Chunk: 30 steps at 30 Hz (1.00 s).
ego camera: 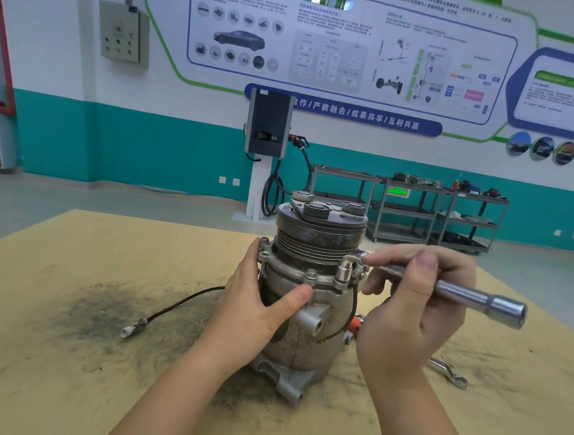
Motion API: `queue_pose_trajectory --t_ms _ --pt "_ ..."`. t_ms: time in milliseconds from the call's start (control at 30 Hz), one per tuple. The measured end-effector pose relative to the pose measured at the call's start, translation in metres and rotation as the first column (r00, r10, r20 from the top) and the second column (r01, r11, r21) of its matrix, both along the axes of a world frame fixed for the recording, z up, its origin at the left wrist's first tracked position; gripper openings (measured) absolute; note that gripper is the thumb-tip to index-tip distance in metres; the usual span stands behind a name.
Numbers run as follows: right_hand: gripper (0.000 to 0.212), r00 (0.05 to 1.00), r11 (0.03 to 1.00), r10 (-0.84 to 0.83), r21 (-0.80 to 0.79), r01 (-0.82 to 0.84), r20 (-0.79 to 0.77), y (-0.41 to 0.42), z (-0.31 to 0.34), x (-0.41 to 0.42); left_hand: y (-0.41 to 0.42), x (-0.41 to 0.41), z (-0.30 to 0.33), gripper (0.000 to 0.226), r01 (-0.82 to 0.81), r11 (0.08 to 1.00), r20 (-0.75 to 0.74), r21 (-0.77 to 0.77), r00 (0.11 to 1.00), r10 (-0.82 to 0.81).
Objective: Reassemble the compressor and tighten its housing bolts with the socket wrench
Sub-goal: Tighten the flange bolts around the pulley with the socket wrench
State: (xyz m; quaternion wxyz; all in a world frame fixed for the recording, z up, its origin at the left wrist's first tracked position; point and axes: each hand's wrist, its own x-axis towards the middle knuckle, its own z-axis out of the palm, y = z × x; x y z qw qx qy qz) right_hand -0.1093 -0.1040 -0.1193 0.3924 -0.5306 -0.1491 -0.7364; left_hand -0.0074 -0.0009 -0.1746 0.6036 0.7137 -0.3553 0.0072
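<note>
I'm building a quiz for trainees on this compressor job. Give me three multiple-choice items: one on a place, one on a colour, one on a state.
1. Where does the ring spanner lie?
A. on the compressor
B. on the table right of the compressor
C. on the floor

2. What colour is the table?
A. yellowish tan
B. blue
C. white

3. What is the right hand doing?
A. resting open
B. holding the socket wrench
C. pulling the cable

Answers: 1 B, it lies flat beside the compressor; 2 A, tan with dark smudges; 3 B, fingers grip the socket wrench.
</note>
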Motion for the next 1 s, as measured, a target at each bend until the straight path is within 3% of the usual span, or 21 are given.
queue_pose_trajectory --t_ms 200,333,500,733,800,867,933,1000 --pt "0.023 0.986 0.967 -0.092 -0.249 0.056 -0.136 0.011 -0.016 0.006 -0.002 0.001 0.001 0.108 0.032 0.998 -0.017 -0.056 0.999 -0.033" --pt "0.016 0.996 0.986 -0.072 -0.154 0.065 -0.042 0.012 -0.013 0.005 -0.002 0.003 -0.002 0.110 0.019 0.999 -0.008 -0.042 1.000 -0.019" --pt "0.031 0.987 0.987 -0.157 -0.034 0.158 0.034 0.010 -0.005 0.006 -0.002 0.004 -0.004 0.118 -0.015 1.000 -0.012 0.000 1.000 0.015" --pt "0.015 0.990 0.970 -0.134 -0.213 0.120 -0.053 0.015 -0.012 0.004 -0.001 0.002 -0.001 0.115 0.012 1.000 -0.011 -0.023 1.000 -0.013" --pt "0.012 0.997 0.996 -0.024 -0.085 0.018 -0.070 0.012 -0.002 0.001 -0.001 0.002 -0.001 0.114 0.012 1.000 -0.019 -0.015 1.000 -0.012" --pt "0.009 0.982 0.971 0.158 0.195 -0.135 -0.105 0.001 0.007 -0.001 -0.001 0.001 -0.001 0.116 0.005 1.000 -0.018 -0.002 1.000 -0.005" --pt "0.013 0.918 0.836 0.384 0.459 -0.300 -0.101 -0.013 0.012 -0.003 0.000 0.001 -0.001 0.118 -0.001 1.000 -0.017 0.008 1.000 0.001" --pt "0.017 0.842 0.701 0.537 0.583 -0.411 -0.052 -0.025 0.013 -0.003 0.000 0.001 0.000 0.119 -0.006 1.000 -0.016 0.016 1.000 0.006"
